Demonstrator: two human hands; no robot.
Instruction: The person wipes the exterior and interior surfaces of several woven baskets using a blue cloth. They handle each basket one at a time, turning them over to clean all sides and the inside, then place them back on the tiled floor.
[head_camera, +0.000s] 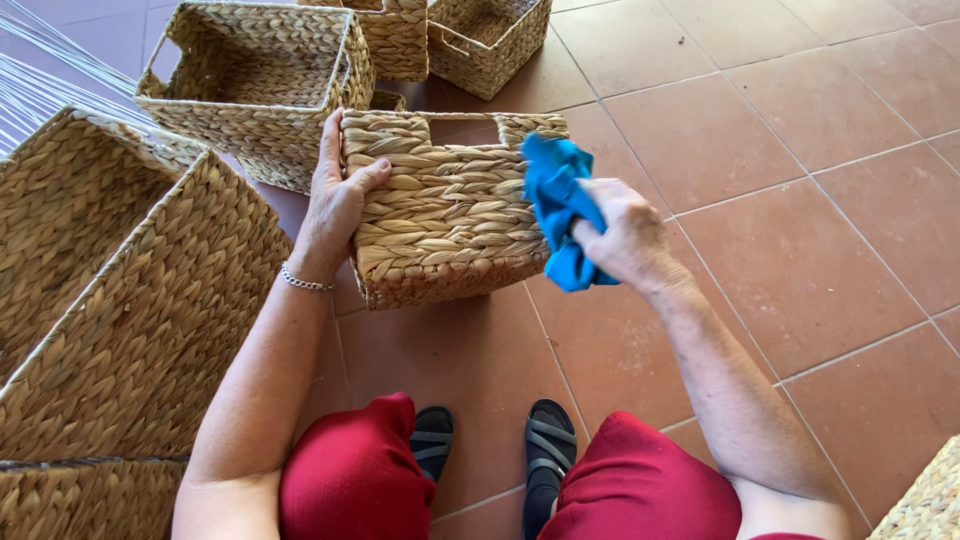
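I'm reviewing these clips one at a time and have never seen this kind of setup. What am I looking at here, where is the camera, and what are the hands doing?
There is no machine here: a seated person works with two bare hands, and the single camera sits on their head, looking down, so you see their arms, red-clad knees and dark sandals from above.

The left hand, with a thin silver bracelet at the wrist, grips one side of a small rectangular woven straw basket held above the floor. The right hand holds a crumpled bright blue cloth pressed against the basket's other side.

Below is a floor of terracotta tiles. More woven baskets stand around: a large one at the person's left, an open square one farther away, and others near the top edge.
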